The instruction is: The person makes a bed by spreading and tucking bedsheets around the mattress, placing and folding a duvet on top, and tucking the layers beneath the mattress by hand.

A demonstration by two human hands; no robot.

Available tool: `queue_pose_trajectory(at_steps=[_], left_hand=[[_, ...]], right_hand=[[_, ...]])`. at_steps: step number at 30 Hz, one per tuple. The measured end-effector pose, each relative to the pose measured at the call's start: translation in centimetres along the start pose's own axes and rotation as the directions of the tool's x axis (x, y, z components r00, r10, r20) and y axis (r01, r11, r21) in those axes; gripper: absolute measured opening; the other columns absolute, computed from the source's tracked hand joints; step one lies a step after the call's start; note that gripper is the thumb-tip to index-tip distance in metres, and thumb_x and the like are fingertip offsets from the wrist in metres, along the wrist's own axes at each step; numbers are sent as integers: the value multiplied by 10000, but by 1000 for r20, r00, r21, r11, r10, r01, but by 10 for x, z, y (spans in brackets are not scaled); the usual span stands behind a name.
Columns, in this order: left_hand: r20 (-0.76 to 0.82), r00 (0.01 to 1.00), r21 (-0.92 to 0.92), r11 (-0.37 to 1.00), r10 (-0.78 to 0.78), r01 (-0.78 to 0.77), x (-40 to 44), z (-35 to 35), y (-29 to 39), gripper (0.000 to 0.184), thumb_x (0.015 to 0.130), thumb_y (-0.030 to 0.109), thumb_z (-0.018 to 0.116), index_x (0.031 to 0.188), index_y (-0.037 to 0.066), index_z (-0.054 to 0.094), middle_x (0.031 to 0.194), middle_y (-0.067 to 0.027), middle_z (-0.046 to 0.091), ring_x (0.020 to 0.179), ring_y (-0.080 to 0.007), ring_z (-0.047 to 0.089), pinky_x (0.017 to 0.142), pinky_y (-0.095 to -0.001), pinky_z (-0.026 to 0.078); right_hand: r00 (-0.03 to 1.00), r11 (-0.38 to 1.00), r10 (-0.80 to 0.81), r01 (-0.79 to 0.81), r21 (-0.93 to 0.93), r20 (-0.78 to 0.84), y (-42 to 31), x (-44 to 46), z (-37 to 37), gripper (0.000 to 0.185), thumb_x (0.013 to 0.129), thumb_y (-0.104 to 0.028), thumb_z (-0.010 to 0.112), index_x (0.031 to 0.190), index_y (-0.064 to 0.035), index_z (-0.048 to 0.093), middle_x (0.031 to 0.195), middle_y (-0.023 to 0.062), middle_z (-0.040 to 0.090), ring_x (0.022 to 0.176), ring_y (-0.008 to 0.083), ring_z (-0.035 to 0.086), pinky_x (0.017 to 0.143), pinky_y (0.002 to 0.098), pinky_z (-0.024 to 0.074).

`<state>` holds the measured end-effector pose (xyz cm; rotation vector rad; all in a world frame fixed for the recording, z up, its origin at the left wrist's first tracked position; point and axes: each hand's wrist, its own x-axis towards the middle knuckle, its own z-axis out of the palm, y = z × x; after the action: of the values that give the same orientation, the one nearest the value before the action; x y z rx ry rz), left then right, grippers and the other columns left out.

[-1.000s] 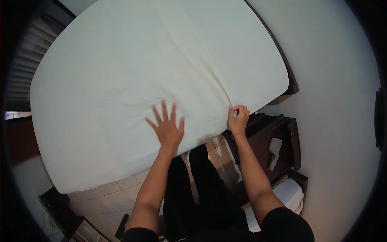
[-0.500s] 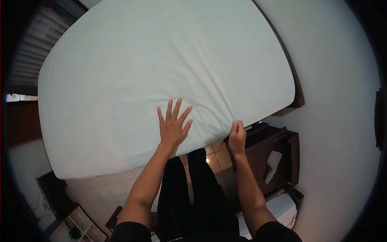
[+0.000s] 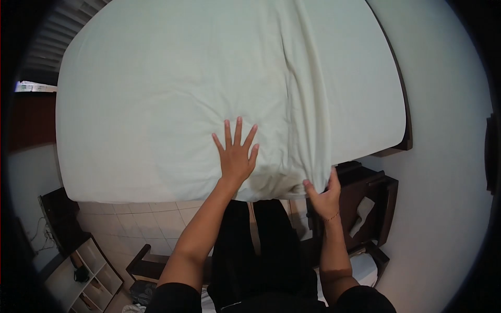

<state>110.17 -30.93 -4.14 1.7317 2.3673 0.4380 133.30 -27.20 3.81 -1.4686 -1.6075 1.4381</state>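
A pale sheet [image 3: 156, 130] covers the bed's mattress, with creases fanning out from my left hand [image 3: 237, 156]. That hand presses flat on it near the front edge, fingers spread. Long raised folds of the fabric run from the far side down to my right hand [image 3: 324, 195] at the near edge. Thumb and fingers of my right hand are apart on either side of the gathered folds; whether they pinch the cloth is not clear.
Right of my legs stands dark wooden furniture [image 3: 383, 208] with a light cloth [image 3: 361, 216] on it. A shelf unit [image 3: 96, 266] is at the lower left. Tiled floor [image 3: 151, 221] shows below the bed, and a wall [image 3: 443, 156] rises at the right.
My right hand has moved right and toward me, its fingers parting from a closed grip. The sheet's folds have grown larger and shifted right. My left hand stays spread, slightly farther right in view.
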Motion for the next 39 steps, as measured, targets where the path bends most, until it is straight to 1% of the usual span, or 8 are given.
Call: queue_pose_trajectory(at_steps=[4,5,7,22,29,31,33,39], left_hand=[[16,999,-19,999,41,-40,6,-17,-23,449,931,348,466,1318,121,496,1421,-142,380,1333,-317,304,1076,-543,179],[157,982,-520,837,-103,171,8,-35,-35,447,926,363,480,1270,80,519,1320,-133,455,1234,-279,384,1032,-483,246],[523,849,-849,-141,-83,509,12,-89,-57,477,915,393,508,1174,-4,565,1120,-114,603,1036,-202,543,945,-363,380],[518,817,-746,332,-254,577,-24,-96,-198,217,738,-40,471,914,-37,597,685,-10,570,558,-69,487,496,-228,384],[327,798,-849,214,-506,483,-62,-62,-200,248,749,-51,491,976,-52,591,718,-24,604,585,-69,513,523,-226,406],[255,804,-868,239,-537,435,-87,-65,-199,251,754,-56,492,985,-53,590,724,-26,609,594,-68,518,533,-223,411],[453,752,-689,346,-479,636,-116,-76,-198,242,757,-84,482,972,-62,590,739,-24,613,638,-70,542,579,-210,428],[492,744,-737,239,-452,633,-170,-91,-201,221,748,-97,476,930,-63,595,759,-6,611,647,-58,533,582,-198,415]], right_hand=[[934,912,-264,323,-253,240,-58,-24,69,533,715,-77,720,1167,48,465,847,164,620,735,273,622,657,359,503],[844,785,-444,528,-325,300,-62,-30,89,576,703,-64,708,1196,68,441,804,183,607,665,324,612,595,384,501],[719,705,-581,679,-205,381,-72,-34,133,651,694,-65,667,1254,106,383,734,188,579,577,375,558,518,431,463],[910,964,144,-40,-263,388,30,-169,304,708,749,-149,601,1364,-13,277,1073,251,567,975,331,591,824,399,475],[493,893,444,-314,-323,748,101,-153,246,348,770,-198,687,1020,15,573,1083,172,583,974,282,582,842,370,468],[971,919,190,-123,-373,148,111,-132,227,352,773,-169,701,1052,14,588,977,162,623,890,264,604,823,383,475],[957,874,-195,71,-480,-214,98,-91,213,310,775,-170,711,1011,8,619,836,139,633,837,263,614,780,373,487],[844,956,294,-253,-149,448,100,-59,173,292,778,-163,722,990,12,622,814,108,603,826,221,591,774,317,480]])
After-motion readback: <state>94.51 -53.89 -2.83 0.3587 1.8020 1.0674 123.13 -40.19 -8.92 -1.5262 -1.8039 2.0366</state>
